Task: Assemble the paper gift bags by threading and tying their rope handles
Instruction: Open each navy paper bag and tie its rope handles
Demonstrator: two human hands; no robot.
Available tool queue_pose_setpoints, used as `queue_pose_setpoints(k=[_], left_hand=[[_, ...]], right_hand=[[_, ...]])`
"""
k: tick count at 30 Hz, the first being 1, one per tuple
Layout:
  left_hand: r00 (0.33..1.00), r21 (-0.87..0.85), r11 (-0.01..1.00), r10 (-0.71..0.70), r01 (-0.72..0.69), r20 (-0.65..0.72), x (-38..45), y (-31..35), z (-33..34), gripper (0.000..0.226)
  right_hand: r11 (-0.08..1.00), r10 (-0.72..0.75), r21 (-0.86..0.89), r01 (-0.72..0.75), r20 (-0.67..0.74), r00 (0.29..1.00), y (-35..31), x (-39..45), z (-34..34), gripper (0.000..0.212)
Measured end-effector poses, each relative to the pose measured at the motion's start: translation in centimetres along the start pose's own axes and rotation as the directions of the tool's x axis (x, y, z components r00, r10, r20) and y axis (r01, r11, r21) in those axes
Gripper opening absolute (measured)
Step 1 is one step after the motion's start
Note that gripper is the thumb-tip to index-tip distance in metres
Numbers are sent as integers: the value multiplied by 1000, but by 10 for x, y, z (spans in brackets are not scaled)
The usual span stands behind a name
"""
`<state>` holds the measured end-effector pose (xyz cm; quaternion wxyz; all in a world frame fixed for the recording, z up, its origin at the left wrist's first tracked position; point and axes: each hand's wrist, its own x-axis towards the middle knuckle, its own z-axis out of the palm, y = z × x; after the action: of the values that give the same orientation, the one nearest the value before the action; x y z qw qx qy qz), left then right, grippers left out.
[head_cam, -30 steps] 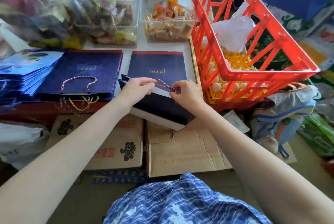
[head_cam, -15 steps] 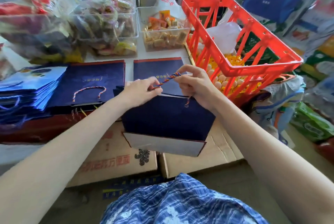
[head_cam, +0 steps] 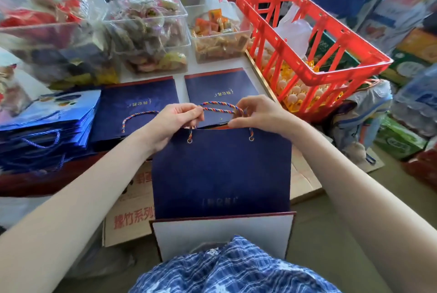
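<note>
My left hand (head_cam: 173,120) and right hand (head_cam: 259,114) each pinch one end of the rope (head_cam: 221,107), which arches between them above the bag (head_cam: 221,172). The bag hangs upright off the desk's (head_cam: 181,84) near edge, its base against my lap. Rope ends pass through both eyelets (head_cam: 189,140). A red crate (head_cam: 307,56) stands at the desk's right edge.

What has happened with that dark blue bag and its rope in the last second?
The navy bag was lifted off the table edge and turned upright toward the person. Both the left hand and right hand now pinch the rope handle, arched above the eyelets. The flat bags behind stayed put.
</note>
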<state>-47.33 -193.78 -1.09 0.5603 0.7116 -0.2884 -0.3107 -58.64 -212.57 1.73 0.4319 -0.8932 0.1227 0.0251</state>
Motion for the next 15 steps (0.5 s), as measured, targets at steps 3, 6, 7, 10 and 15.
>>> queue_pose_setpoints(k=[3,6,7,10,15], left_hand=[[1000,-9,1000,-4,3,-29,0,-1,-1,32],[998,-17,999,-32,31,-50,0,0,4,31],[998,-24,999,-42,41,-50,0,2,6,31],[999,72,997,-9,12,-34,0,10,3,28],[999,297,954,-29,33,-18,-7,14,-30,22]], right_hand=[[981,3,-195,-4,-5,1000,-4,0,-3,24],[973,55,228,-22,-141,989,-1,2,3,18],[948,82,318,-29,-155,985,0,2,5,20],[925,101,378,-46,-127,987,3,1,3,27],[958,32,-281,52,286,958,-7,1,-15,36]])
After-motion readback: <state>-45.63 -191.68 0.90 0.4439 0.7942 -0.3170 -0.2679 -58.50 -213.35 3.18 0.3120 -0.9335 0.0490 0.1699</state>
